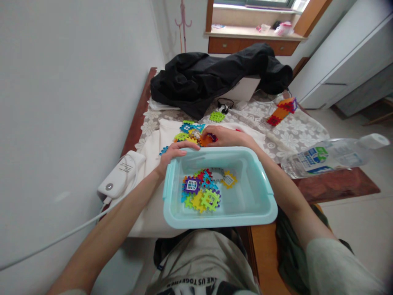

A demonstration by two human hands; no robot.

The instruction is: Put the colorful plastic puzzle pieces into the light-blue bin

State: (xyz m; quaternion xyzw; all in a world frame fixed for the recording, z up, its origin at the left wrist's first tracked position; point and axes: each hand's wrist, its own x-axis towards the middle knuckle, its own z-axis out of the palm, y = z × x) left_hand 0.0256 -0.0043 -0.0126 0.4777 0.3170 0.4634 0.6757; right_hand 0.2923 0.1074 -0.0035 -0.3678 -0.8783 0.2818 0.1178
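Note:
A light blue plastic basin [260,205] is right in front of me, with its near edge close to my body. My left hand [178,151] grips its far left rim, fingers lying over the edge. Inside it lie several interlocking plastic building pieces, among them a purple one with a white window [192,185], a lime green one [211,199] and a yellow one [229,179]. Beyond the far rim my right hand [222,136] has its fingers curled onto an orange building piece [206,140]. A loose pile of blue, green and yellow pieces [186,133] lies just left of it.
A clear water bottle [328,156] is at the right table edge. An orange and red built shape [282,110] stands farther back. A white power device [121,174] with a cable lies at left. Black cloth [211,76] covers things at the back, near earphones [225,106].

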